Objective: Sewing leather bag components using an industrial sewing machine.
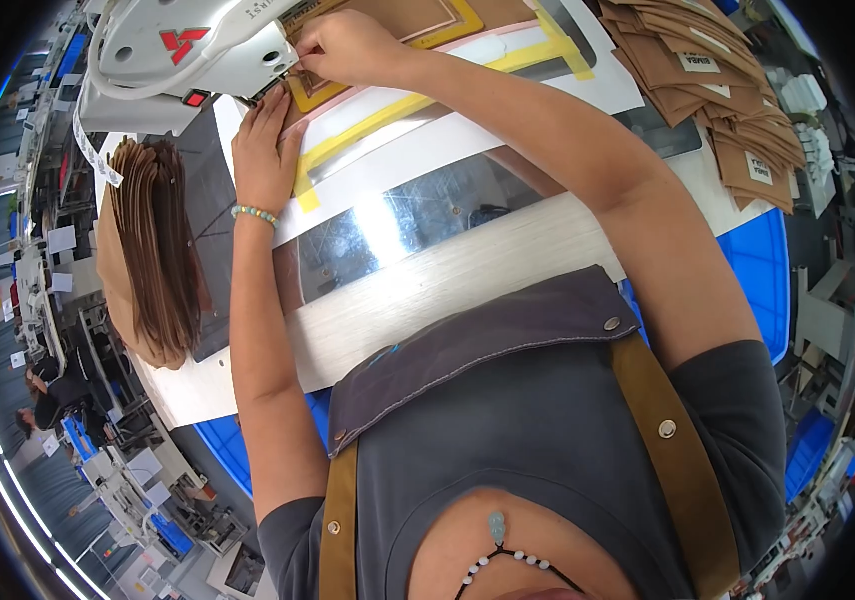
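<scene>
Beads and a pale green pendant [497, 527] hang closest to my camera, above a dark apron [508, 400]. Beyond, over the bench [468, 290], I have the left hand [266, 150] laid nearly flat, fingers straight and together, thumb apart, its tips beside a yellow frame [448, 36] at the foot of a white machine [178, 50]. My right hand [348, 48] is curled, thumb and finger ends close together there; whether they grip anything I cannot tell.

That frame surrounds a brown panel and lies behind yellow tape [368, 128] on a white sheet. Its near edge slants from the machine up to the right; the far part is cut off, so I cannot judge its long axis or a front.

My worry is fingers caught if the machine starts with both hands this near. Uneven pressure from the left hand could also skew the frame, and a brushing forearm might lift the tape.
</scene>
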`<state>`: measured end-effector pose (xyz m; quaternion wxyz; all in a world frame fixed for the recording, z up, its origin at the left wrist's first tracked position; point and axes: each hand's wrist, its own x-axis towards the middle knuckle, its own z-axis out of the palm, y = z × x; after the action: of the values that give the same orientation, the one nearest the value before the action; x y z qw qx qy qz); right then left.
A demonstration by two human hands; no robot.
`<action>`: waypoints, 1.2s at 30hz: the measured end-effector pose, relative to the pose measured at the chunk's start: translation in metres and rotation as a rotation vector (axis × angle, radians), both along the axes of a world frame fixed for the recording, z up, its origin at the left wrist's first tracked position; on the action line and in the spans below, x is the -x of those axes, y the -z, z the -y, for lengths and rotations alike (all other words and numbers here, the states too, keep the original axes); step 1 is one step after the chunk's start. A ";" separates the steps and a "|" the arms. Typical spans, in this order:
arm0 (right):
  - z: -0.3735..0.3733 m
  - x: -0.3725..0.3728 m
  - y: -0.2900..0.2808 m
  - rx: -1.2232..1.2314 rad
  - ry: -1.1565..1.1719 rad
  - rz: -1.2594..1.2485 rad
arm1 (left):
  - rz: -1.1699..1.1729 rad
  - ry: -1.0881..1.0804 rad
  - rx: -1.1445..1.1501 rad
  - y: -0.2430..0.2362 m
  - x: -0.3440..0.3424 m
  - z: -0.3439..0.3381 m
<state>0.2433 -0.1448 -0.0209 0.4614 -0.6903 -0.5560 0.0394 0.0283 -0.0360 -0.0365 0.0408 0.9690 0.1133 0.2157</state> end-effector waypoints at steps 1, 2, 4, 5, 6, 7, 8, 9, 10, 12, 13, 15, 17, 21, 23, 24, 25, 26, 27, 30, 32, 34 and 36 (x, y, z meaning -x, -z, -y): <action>0.000 -0.001 0.000 -0.016 -0.012 0.010 | 0.004 -0.004 0.002 0.000 0.000 0.000; 0.000 -0.002 -0.001 -0.032 -0.025 0.020 | 0.006 -0.004 0.003 -0.001 0.000 0.001; 0.000 -0.003 -0.001 -0.023 -0.027 0.016 | 0.007 -0.018 -0.010 -0.002 0.000 0.001; 0.001 -0.003 -0.002 -0.016 -0.030 0.009 | 0.008 -0.018 -0.010 -0.003 0.000 0.002; 0.001 -0.003 -0.003 -0.015 -0.030 0.010 | 0.003 -0.030 -0.018 -0.003 0.000 0.003; 0.001 -0.002 -0.004 0.010 -0.037 0.010 | -0.003 -0.042 -0.026 -0.004 0.000 0.005; 0.001 -0.003 -0.005 0.036 -0.043 0.012 | 0.000 -0.041 -0.026 -0.004 0.000 0.005; 0.001 -0.003 -0.006 0.036 -0.042 0.015 | 0.010 -0.035 -0.013 -0.004 0.001 0.004; 0.000 -0.003 -0.007 0.038 -0.047 0.032 | 0.020 -0.028 0.001 -0.004 0.001 0.004; 0.001 -0.005 -0.007 0.042 -0.048 0.051 | 0.002 -0.042 -0.007 -0.006 0.000 0.007; 0.001 -0.006 -0.007 0.033 -0.054 0.064 | -0.018 -0.058 -0.015 -0.006 -0.001 0.009; 0.001 -0.004 -0.010 0.020 -0.069 0.079 | 0.000 -0.055 -0.014 -0.004 0.000 0.006; 0.003 -0.002 -0.013 0.024 -0.086 0.099 | 0.016 -0.052 -0.011 -0.004 0.002 0.005; 0.005 -0.005 -0.015 0.041 -0.091 0.212 | -0.003 -0.066 -0.021 -0.003 0.003 0.004; 0.003 -0.008 -0.013 -0.158 -0.009 0.481 | -0.006 -0.067 -0.028 -0.004 0.002 0.005; 0.003 -0.011 -0.011 -0.157 -0.009 0.480 | -0.017 -0.075 -0.043 -0.005 0.001 0.006; 0.002 -0.013 -0.010 -0.167 -0.026 0.509 | -0.028 -0.083 -0.059 -0.007 -0.001 0.007; 0.003 -0.011 -0.011 -0.178 -0.051 0.535 | -0.029 -0.090 -0.058 -0.007 0.001 0.007; 0.004 -0.009 -0.013 -0.179 -0.057 0.534 | -0.041 -0.110 -0.097 -0.007 0.004 0.008; 0.010 -0.009 -0.013 -0.070 -0.061 0.381 | -0.077 -0.147 -0.182 -0.008 0.004 0.012; 0.012 -0.012 -0.012 0.081 -0.094 0.329 | -0.100 -0.165 -0.231 -0.010 0.004 0.015; 0.013 -0.015 -0.007 0.077 -0.069 0.339 | -0.155 -0.196 -0.323 -0.013 0.003 0.020; 0.010 -0.018 -0.005 0.070 -0.047 0.351 | -0.166 -0.209 -0.371 -0.014 0.002 0.022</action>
<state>0.2613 -0.1552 -0.0162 0.3317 -0.6889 -0.6424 -0.0514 0.0259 -0.0580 -0.0228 -0.1701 0.9573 0.1743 0.1554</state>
